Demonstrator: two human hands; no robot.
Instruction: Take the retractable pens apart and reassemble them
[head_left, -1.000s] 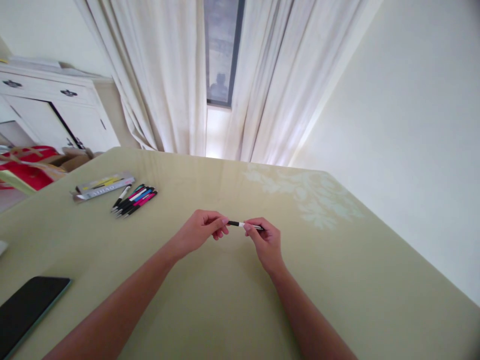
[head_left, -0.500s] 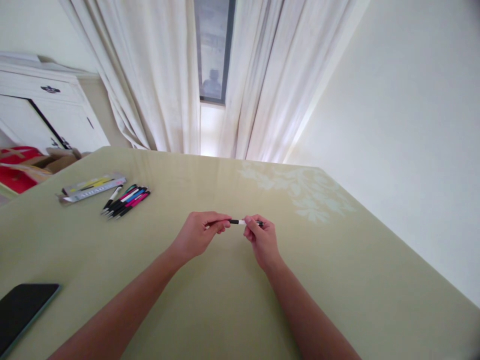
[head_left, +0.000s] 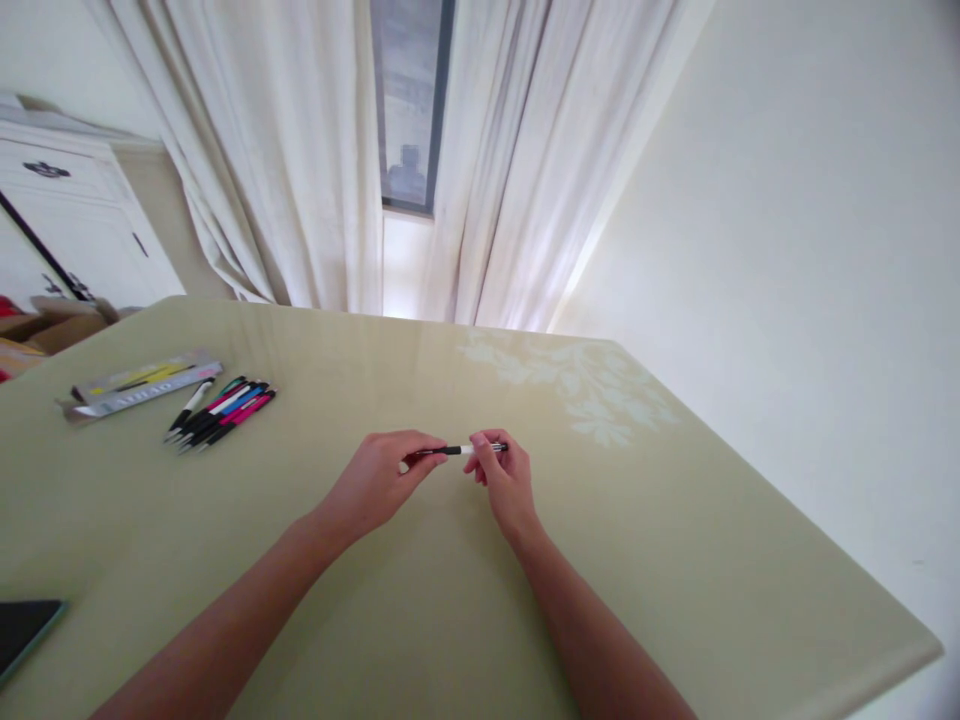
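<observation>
Pale room with a plain wall (head_left: 787, 250) on the right, long cream curtains (head_left: 300, 150) at the back with a strip of window (head_left: 409, 100) between them, and a white cabinet (head_left: 67, 220) off in the left corner.

Most of the view is a big olive-green table (head_left: 675, 560) with a faded leaf print (head_left: 577, 385) near its far right side. Over on the far left of it there's a flat pen box (head_left: 142, 381) with a bunch of coloured pens (head_left: 221, 410) lying just beside it, well apart from the hands. A dark phone (head_left: 22, 630) pokes in at the near left edge.

Both arms reach in to the middle of the table. The left hand (head_left: 375, 480) and right hand (head_left: 502, 480) are near each other, each pinched shut on one end of a single black-and-white pen (head_left: 455, 450). It bridges the gap between them, with its long axis running left to right, about level, just above the tabletop. The left fingers have the dark end and the right fingers have the end past the white band. Neither hand is really nearer since it's shared. I can't tell whether the wrists rest on the table.
</observation>
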